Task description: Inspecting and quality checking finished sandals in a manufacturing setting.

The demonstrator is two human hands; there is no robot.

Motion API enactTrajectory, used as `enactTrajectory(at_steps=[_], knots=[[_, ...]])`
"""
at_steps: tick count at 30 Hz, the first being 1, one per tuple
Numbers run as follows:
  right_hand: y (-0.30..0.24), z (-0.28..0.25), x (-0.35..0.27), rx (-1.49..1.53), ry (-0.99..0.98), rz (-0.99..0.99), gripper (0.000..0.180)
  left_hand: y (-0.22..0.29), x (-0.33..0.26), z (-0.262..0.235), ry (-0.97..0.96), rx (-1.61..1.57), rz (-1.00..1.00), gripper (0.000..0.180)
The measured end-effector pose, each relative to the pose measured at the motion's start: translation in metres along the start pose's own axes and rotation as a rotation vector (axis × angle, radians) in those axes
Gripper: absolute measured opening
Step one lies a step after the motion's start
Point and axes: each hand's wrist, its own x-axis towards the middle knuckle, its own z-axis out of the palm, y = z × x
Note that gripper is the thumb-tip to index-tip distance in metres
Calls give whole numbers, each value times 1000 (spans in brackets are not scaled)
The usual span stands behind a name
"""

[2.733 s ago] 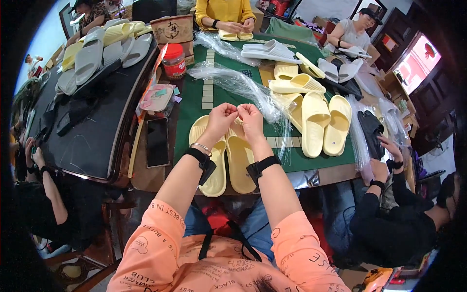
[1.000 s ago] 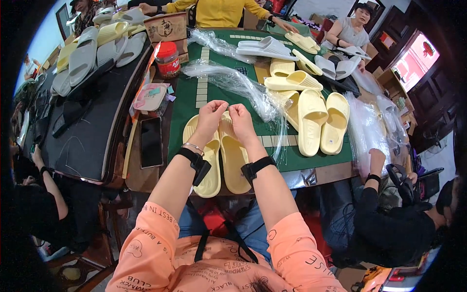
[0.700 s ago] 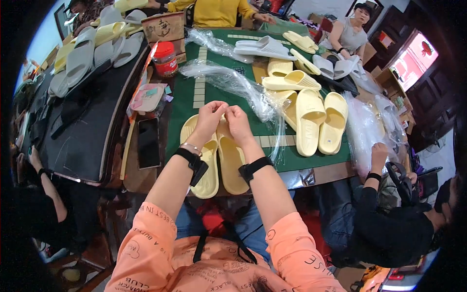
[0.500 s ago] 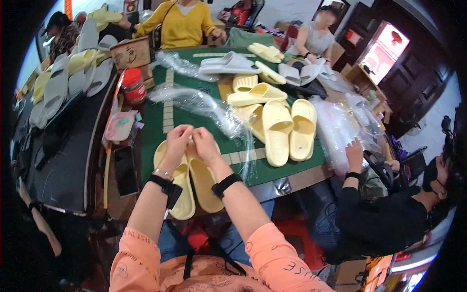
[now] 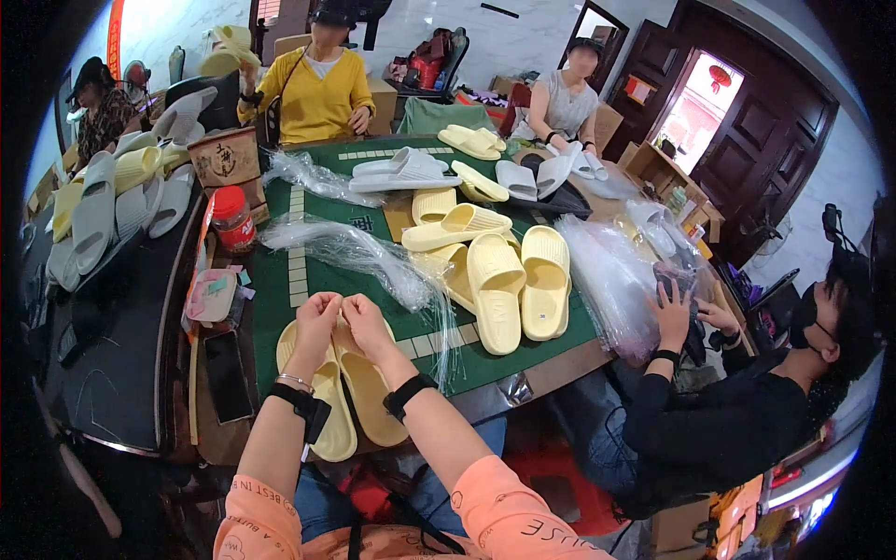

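A pair of pale yellow slippers (image 5: 333, 427) lies side by side at the near edge of the green mat. Over their strap ends, my left hand (image 5: 317, 327) and my right hand (image 5: 367, 329) meet fingertip to fingertip, both closed in a pinch. Whatever they pinch is hidden or too small to make out. To the right of my hands, a pile of clear plastic bags (image 5: 364, 259) trails down the mat. Beyond it rests another yellow pair (image 5: 497, 303), with more yellow slippers stacked behind.
Left of the mat stand a red-lidded jar (image 5: 231, 219), a small tray (image 5: 213, 297) and a dark phone (image 5: 227, 378). Grey and yellow slippers heap on a black table (image 5: 121, 364). At right, a person in black (image 5: 719, 420) handles clear bags (image 5: 611, 280). Others sit across.
The view has tilted upward, so the table appears lower. My hands stay pinched together over the slippers. The person in black at right has shifted both hands at the bags.
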Motion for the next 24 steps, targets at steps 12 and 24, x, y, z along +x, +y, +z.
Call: enactTrajectory(at_steps=[12, 24], knots=[[4, 5, 0, -81, -11, -77, 14, -11, 2, -6, 24, -13, 63, 7], [1, 7, -1, -111, -10, -102, 14, -12, 3, -8, 33, -71, 56, 6]])
